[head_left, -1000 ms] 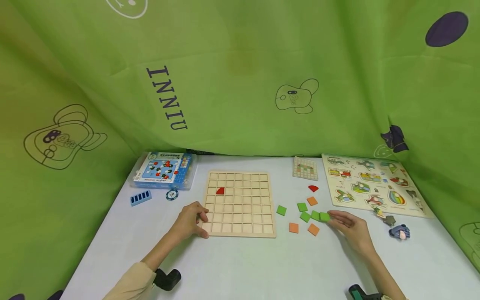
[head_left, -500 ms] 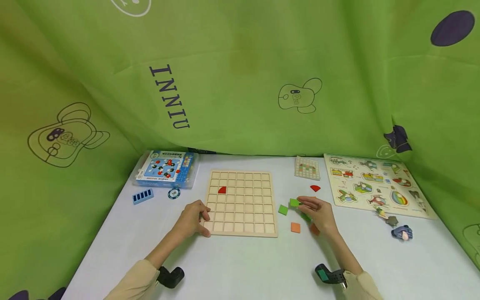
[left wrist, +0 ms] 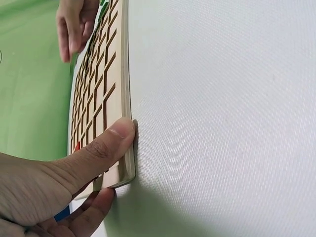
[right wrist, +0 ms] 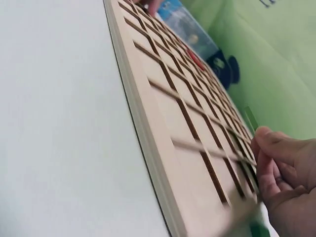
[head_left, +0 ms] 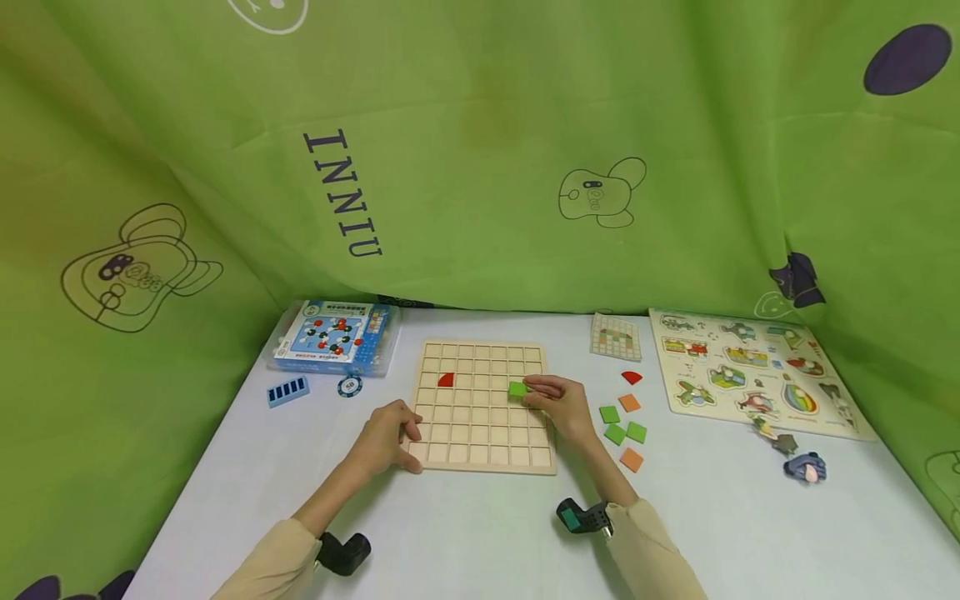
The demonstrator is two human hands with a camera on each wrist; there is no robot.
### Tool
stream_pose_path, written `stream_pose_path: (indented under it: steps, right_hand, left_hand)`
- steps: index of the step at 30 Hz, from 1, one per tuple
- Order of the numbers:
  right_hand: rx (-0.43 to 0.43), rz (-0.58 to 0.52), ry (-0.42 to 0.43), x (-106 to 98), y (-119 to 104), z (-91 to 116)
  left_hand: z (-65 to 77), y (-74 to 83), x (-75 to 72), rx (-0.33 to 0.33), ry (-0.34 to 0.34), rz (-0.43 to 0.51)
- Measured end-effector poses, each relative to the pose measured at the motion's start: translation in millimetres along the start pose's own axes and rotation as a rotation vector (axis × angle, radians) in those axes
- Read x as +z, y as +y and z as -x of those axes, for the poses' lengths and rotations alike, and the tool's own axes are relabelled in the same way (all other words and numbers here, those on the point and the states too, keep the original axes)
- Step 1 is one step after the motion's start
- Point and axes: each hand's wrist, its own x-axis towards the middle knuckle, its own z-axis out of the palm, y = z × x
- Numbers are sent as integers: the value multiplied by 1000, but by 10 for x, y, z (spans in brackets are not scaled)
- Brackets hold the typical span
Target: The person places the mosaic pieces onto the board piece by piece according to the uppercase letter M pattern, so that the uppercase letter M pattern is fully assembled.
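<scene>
A wooden grid board [head_left: 480, 471] lies on the table, with a red quarter-circle piece [head_left: 446, 380] in one of its left cells. My left hand [head_left: 384, 437] holds the board's near left corner, the thumb [left wrist: 121, 131] on the near edge and fingers at the left side. Over the right part of the board, my right hand [head_left: 558, 404] pinches a green square tile [head_left: 517, 389] between thumb and fingers. In the right wrist view that tile [right wrist: 251, 117] shows edge-on above the grid. Several green tiles [head_left: 615, 433] and orange tiles [head_left: 632, 459] lie right of the board.
Behind the tiles are another red quarter-circle [head_left: 632, 377] and a small pattern card [head_left: 615, 337]. A picture puzzle board [head_left: 750, 375] with loose figures [head_left: 806, 467] lies at right. Back left are a boxed set [head_left: 333, 337], a round chip [head_left: 349, 386] and a blue slotted block [head_left: 288, 391].
My right hand has picked up a green tile from the right and carried it left over the board. The left hand has stayed at the board's corner.
</scene>
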Motion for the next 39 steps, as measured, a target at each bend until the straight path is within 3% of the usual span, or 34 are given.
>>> stream_pose_path:
  steps: [9, 16, 29, 39]
  right_hand:
    - [-189, 198, -17, 367, 13, -182]
    - [-289, 241, -49, 538, 13, -291]
    - [-302, 285, -92, 682, -13, -383]
    - [-248, 178, -119, 709, -60, -400]
  left_hand:
    - [-3, 22, 5, -21, 0, -4]
    - [15, 27, -4, -16, -4, 6]
    - [5, 52, -9, -21, -7, -14]
    - [1, 48, -2, -43, -3, -25]
